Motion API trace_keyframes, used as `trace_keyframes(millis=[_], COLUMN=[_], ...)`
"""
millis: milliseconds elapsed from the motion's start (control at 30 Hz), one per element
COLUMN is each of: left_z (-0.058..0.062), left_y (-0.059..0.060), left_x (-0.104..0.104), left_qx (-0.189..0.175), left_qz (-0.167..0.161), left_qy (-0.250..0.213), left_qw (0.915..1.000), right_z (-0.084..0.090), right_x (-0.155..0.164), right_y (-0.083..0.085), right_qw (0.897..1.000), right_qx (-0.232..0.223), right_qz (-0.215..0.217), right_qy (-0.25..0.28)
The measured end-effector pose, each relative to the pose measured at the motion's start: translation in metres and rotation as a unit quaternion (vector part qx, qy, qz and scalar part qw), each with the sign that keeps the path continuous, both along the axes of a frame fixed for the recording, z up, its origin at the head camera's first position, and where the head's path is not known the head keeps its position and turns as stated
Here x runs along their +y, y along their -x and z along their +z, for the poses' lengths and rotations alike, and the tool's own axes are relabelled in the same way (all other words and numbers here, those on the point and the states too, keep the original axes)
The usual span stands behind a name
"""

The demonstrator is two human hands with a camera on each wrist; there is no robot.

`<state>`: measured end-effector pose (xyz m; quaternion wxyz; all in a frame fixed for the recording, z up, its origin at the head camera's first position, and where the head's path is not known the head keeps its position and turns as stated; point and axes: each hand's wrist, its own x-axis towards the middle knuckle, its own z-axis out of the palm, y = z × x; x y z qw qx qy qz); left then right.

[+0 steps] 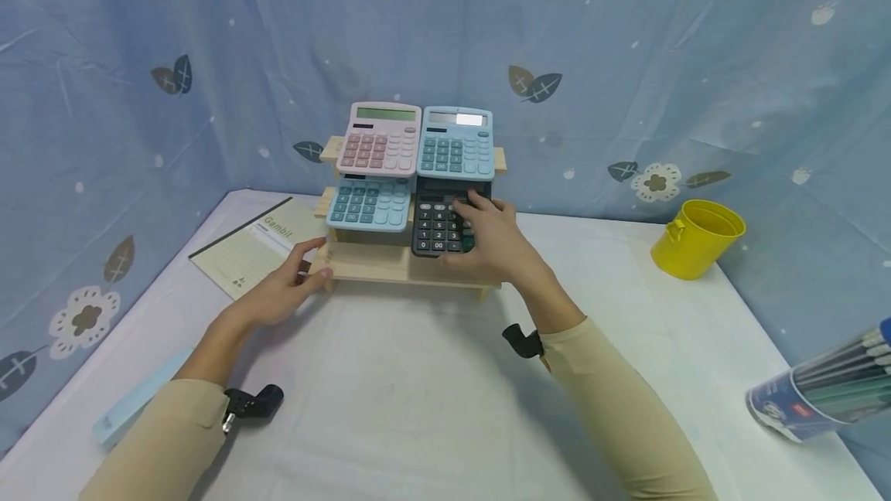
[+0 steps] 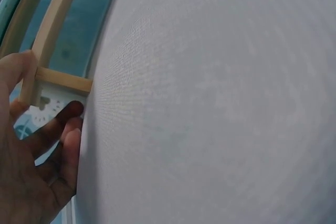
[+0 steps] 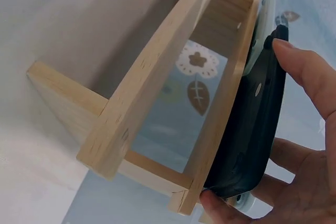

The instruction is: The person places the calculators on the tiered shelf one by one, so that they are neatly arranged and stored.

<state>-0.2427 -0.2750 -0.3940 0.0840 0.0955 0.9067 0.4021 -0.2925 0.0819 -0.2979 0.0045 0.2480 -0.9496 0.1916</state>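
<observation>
A stepped wooden rack (image 1: 390,265) stands on the white-covered table. It carries a pink calculator (image 1: 381,141) and a blue calculator (image 1: 455,147) on top, another blue calculator (image 1: 369,205) lower left and a black calculator (image 1: 435,226) lower right. My right hand (image 1: 480,230) grips the black calculator. In the right wrist view the thumb is under the black calculator (image 3: 252,129) and the fingers lie over its top edge, against the rack (image 3: 142,93). My left hand (image 1: 309,265) pinches the rack's front left corner. The thumb shows on the rack's post (image 2: 58,80) in the left wrist view.
A notebook (image 1: 254,250) lies left of the rack, and a light blue ruler (image 1: 135,400) rests near the table's left edge. A yellow bucket (image 1: 696,238) stands at the right. A tube of pencils (image 1: 821,385) lies at the right edge. Blue cloth hangs behind.
</observation>
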Motion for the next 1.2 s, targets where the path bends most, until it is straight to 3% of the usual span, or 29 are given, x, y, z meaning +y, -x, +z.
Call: trace_keyframes(millis=[433,867,1067,1200], left_z=[-0.003,-0.005,0.005,0.018], left_y=[0.002,0.004,0.006,-0.001], left_x=[0.003,0.0,0.004,0.008], left_qx=[0.001,-0.003,0.021,0.04], left_qz=[0.002,0.005,-0.001,-0.022], left_qy=[-0.002,0.007,0.042,0.076], left_qw=[1.0,1.0,0.9989,0.9961], right_z=[-0.009,-0.02,-0.018,-0.017], right_x=[-0.003,-0.002,-0.001,0.009], right_y=[0.008,0.023,0.026,0.019], right_qw=[0.999,0.996,0.996,0.998], right_qx=[-0.014,-0.012,0.002,0.012], right_qz=[-0.031,-0.018,-0.017,0.006], right_qy=[0.043,0.091,0.082,0.066])
